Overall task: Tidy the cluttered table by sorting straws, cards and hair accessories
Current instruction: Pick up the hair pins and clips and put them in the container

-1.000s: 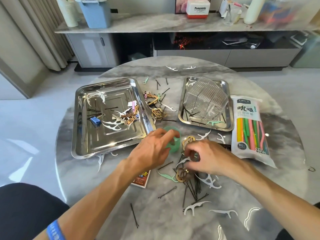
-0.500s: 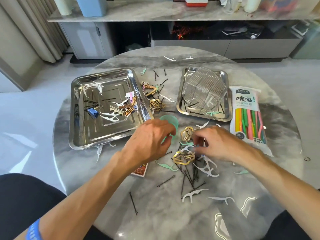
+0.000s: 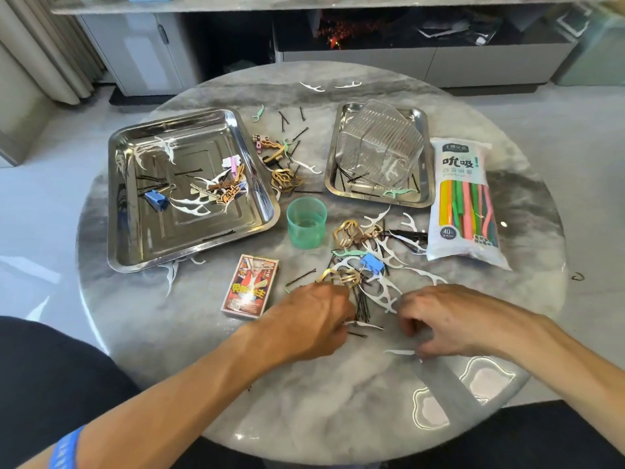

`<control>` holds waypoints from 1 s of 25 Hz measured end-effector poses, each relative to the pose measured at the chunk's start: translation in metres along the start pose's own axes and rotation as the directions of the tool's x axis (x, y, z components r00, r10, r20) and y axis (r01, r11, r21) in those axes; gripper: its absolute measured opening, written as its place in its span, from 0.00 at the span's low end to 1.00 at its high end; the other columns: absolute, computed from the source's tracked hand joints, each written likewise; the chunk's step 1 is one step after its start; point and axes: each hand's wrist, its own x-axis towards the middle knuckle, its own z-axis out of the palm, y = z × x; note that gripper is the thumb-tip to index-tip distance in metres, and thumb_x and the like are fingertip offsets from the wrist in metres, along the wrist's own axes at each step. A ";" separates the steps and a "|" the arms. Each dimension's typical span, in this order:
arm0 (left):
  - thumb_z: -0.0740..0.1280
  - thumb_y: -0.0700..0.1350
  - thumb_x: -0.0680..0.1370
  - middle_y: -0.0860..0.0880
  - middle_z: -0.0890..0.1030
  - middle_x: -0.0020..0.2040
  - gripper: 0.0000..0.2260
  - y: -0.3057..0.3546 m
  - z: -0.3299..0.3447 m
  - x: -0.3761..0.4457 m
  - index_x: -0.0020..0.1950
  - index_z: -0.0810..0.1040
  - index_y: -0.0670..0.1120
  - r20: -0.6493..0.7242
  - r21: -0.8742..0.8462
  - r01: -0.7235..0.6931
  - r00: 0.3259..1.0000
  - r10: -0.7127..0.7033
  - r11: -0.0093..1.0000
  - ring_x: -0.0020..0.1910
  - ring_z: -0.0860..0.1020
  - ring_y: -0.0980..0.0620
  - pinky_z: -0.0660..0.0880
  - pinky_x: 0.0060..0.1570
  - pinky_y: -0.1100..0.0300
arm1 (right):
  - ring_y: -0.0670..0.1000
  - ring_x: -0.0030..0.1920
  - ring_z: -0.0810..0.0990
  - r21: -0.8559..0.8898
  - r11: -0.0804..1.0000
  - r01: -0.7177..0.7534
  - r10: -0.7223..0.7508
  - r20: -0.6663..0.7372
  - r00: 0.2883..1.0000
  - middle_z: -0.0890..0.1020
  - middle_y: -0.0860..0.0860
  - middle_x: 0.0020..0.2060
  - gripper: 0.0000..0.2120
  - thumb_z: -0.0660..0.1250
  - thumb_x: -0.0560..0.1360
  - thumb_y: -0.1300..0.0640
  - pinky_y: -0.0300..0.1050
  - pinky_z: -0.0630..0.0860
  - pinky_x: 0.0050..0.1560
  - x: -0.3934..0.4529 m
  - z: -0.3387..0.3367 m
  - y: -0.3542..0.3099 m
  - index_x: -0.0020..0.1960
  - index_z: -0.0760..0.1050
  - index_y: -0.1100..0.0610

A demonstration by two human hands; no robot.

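Hairpins (image 3: 362, 304) between two curled hands (image 3: 372, 323)

— What can be read on the straw packet (image 3: 464, 201)?
— "吮吸!" is printed large on its white top, and "40" in a dark circle lower down.
— And on the card box (image 3: 250, 286)?
— Yellow characters are printed there, too blurred to be read.

Bright daylight; glare patches on glossy table (image 3: 338, 401), steel tray (image 3: 142, 231); wide-angle bending at edges; slight softness.
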 end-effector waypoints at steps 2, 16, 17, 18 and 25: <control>0.58 0.45 0.79 0.47 0.78 0.46 0.09 -0.001 -0.001 0.001 0.46 0.77 0.44 -0.028 0.017 0.015 1.000 -0.014 1.000 0.46 0.77 0.45 0.75 0.45 0.53 | 0.46 0.48 0.76 0.007 1.000 0.029 -0.028 -0.074 0.997 0.78 0.44 0.43 0.08 0.65 0.68 0.47 0.45 0.73 0.45 0.001 0.006 -0.003 0.43 0.73 0.50; 0.72 0.36 0.74 0.47 0.83 0.42 0.04 -0.067 -0.068 0.005 0.48 0.85 0.40 -0.610 -0.266 0.226 0.713 -0.345 0.937 0.36 0.78 0.53 0.76 0.39 0.64 | 0.46 0.47 0.75 0.146 0.986 -0.080 0.089 -0.058 0.994 0.75 0.43 0.42 0.04 0.65 0.69 0.49 0.43 0.70 0.43 0.010 -0.001 -0.033 0.41 0.71 0.48; 0.72 0.36 0.74 0.48 0.83 0.42 0.05 -0.070 -0.068 0.006 0.49 0.84 0.41 -0.607 -0.291 0.241 0.702 -0.373 0.926 0.36 0.78 0.54 0.76 0.39 0.65 | 0.45 0.45 0.75 0.163 0.982 -0.090 0.099 -0.051 0.994 0.75 0.43 0.40 0.03 0.65 0.68 0.51 0.41 0.69 0.41 0.011 -0.002 -0.034 0.38 0.70 0.48; 0.72 0.36 0.74 0.49 0.83 0.41 0.06 -0.072 -0.067 0.007 0.50 0.83 0.41 -0.602 -0.314 0.254 0.692 -0.399 0.915 0.36 0.79 0.54 0.77 0.39 0.63 | 0.44 0.43 0.74 0.183 0.978 -0.097 0.107 -0.047 0.993 0.75 0.43 0.38 0.04 0.65 0.67 0.52 0.39 0.69 0.40 0.012 -0.003 -0.035 0.36 0.70 0.48; 0.71 0.37 0.75 0.48 0.84 0.40 0.04 -0.076 -0.065 0.019 0.47 0.85 0.42 -0.620 -0.302 0.234 0.688 -0.377 0.924 0.33 0.78 0.55 0.78 0.37 0.61 | 0.45 0.34 0.82 0.830 0.548 0.107 0.356 -0.347 0.868 0.84 0.50 0.35 0.07 0.74 0.71 0.64 0.37 0.79 0.38 0.040 -0.071 -0.023 0.40 0.82 0.53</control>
